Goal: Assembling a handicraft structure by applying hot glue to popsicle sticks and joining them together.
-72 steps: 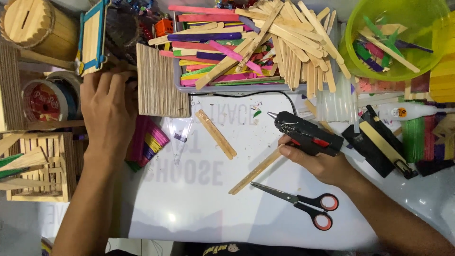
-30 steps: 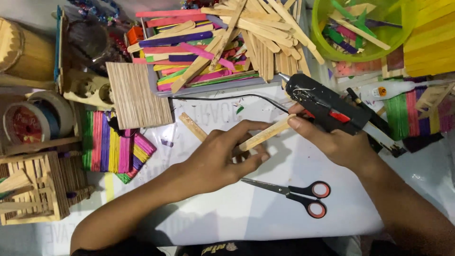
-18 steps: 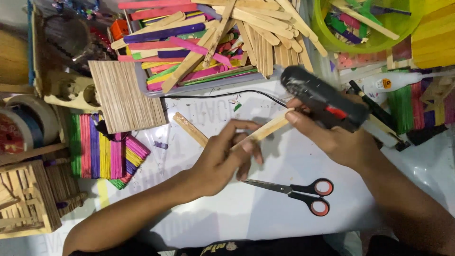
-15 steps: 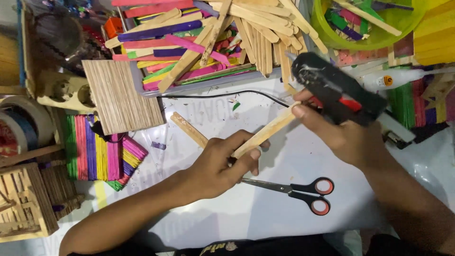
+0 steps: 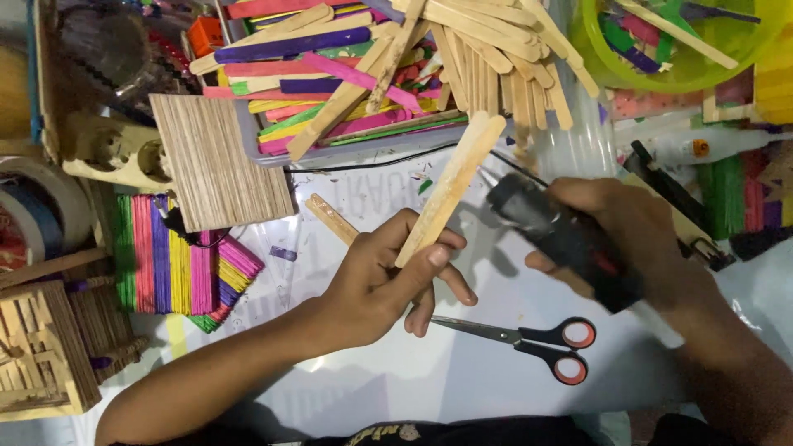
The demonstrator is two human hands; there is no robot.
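My left hand [image 5: 388,285] grips a plain wooden craft stick [image 5: 453,186] by its lower end, tilted up and to the right above the white sheet [image 5: 462,388]. My right hand [image 5: 628,231] holds a black hot glue gun [image 5: 562,239] whose nozzle points up-left, close to the stick's middle. Another plain stick [image 5: 330,217] lies flat on the sheet just left of my left hand.
Red-handled scissors [image 5: 537,343] lie below my hands. A tray of coloured and plain sticks [image 5: 363,74] sits at the back, a green bowl of sticks [image 5: 686,41] at the back right. A glued stick panel [image 5: 219,169], striped coloured panels [image 5: 169,252] and a small stick box [image 5: 41,351] stand on the left.
My left hand left the panels on the left, picked up a plain stick and raised it steeper. My right hand lifted the glue gun off the sheet and turned its nozzle toward the stick.
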